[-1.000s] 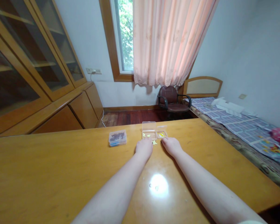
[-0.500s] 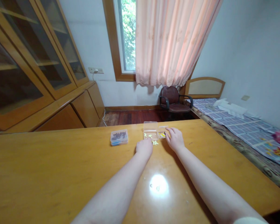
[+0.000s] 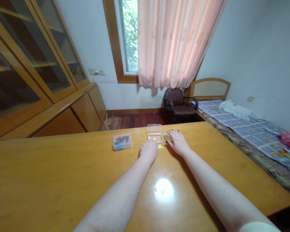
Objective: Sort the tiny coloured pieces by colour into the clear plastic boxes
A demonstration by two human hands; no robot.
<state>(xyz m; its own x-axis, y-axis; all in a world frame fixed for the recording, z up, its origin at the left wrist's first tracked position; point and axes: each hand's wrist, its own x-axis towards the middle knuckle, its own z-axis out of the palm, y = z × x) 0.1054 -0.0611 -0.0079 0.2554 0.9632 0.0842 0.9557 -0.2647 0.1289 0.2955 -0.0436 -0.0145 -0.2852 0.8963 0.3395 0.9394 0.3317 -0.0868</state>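
My left hand (image 3: 149, 150) rests on the table with its fingers curled together at the near edge of an open clear plastic box (image 3: 154, 129). Its fingertips are hidden, so whatever they hold cannot be made out. Inside that box lie a few small pale yellow pieces, and a little pile of pale yellow pieces (image 3: 159, 146) sits on the tabletop just right of the hand. My right hand (image 3: 178, 141) has its fingers spread over a small clear item with yellow in it (image 3: 165, 138), beside the box. The fingers partly cover that item.
To the left stands a clear lidded box (image 3: 122, 141) with dark pieces and a blue layer below. The wooden table (image 3: 62, 174) ends just beyond the boxes. A brown chair (image 3: 177, 101), a bed (image 3: 239, 124) and a glass-fronted cabinet (image 3: 45, 67) surround it.
My right hand's fingers have spread and lowered onto the small clear item with yellow. My left hand stays by the box's near edge. The whole view has shifted slightly.
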